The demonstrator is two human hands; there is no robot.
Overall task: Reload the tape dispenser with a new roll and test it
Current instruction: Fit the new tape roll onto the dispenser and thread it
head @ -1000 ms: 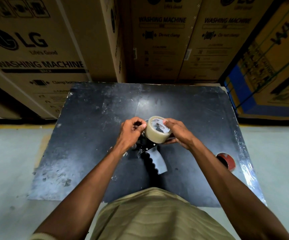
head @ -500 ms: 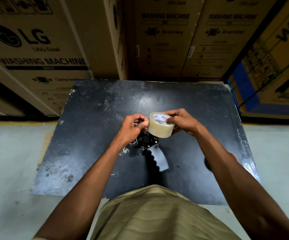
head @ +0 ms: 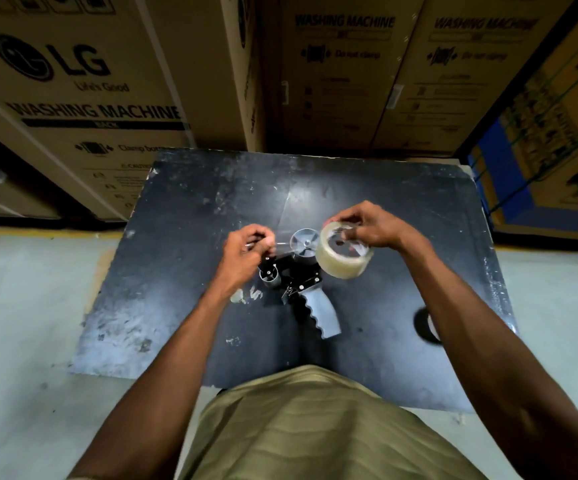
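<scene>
Nearest the camera, the person's olive-green shirt (head: 315, 427) fills the bottom centre, with both bare forearms reaching forward over a scuffed black surface (head: 176, 306). A dark round object (head: 425, 323) lies on the surface near the right edge, partly hidden by the right forearm; it is too blurred to identify. The tape dispenser (head: 301, 289) lies on its side at mid-surface, grey ribbed handle pointing toward the person, its round spool hub bare and exposed at the far end. The left hand (head: 246, 254) is closed at the dispenser's front end, fingertips pinched on something thin; what exactly it pinches cannot be told. The right hand (head: 374, 226) grips the new tape roll (head: 343, 254) by its upper rim, holding it tilted in the air just right of the hub, off the spool. Beyond the surface stand stacked cardboard boxes (head: 83, 98) printed "LG" and "WASHING MACHINE".
</scene>
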